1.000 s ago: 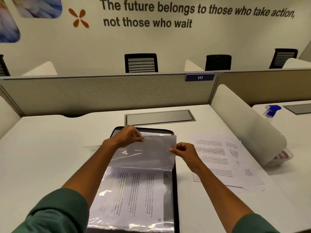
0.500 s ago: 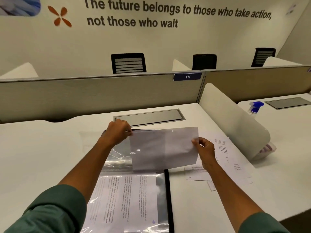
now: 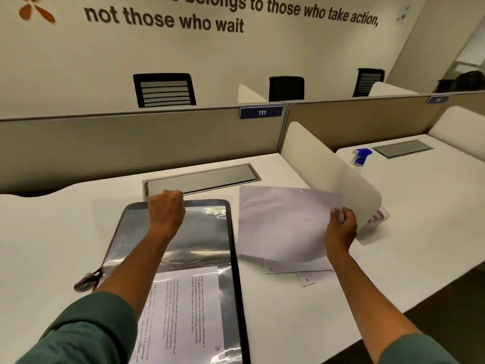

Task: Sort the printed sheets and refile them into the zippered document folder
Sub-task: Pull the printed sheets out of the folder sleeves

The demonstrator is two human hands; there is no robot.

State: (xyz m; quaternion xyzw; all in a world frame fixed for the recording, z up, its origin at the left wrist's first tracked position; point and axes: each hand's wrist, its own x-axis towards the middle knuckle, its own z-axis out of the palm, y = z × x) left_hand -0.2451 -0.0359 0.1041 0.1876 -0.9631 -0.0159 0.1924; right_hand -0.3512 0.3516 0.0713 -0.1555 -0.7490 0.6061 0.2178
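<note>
The black zippered document folder (image 3: 234, 248) lies open on the white desk, with shiny clear sleeves inside. A printed sheet (image 3: 189, 311) sits in the near sleeve. My left hand (image 3: 165, 211) grips the far top edge of an empty clear sleeve (image 3: 194, 232). My right hand (image 3: 341, 229) pinches the right edge of a white sheet (image 3: 283, 222), blank side up, held above the desk to the right of the folder. Under it lies a small stack of loose sheets (image 3: 301, 270).
A curved white divider (image 3: 325, 174) stands right of the sheets, with a blue-topped spray bottle (image 3: 360, 157) behind it. A grey cable hatch (image 3: 202, 179) is set into the desk beyond the folder. The zipper pull (image 3: 86, 281) lies at the folder's left.
My right hand has drawn the white sheet out of the sleeve and carried it rightward over the loose stack. My left hand stays on the sleeve's top edge, and the sleeve now lies flatter.
</note>
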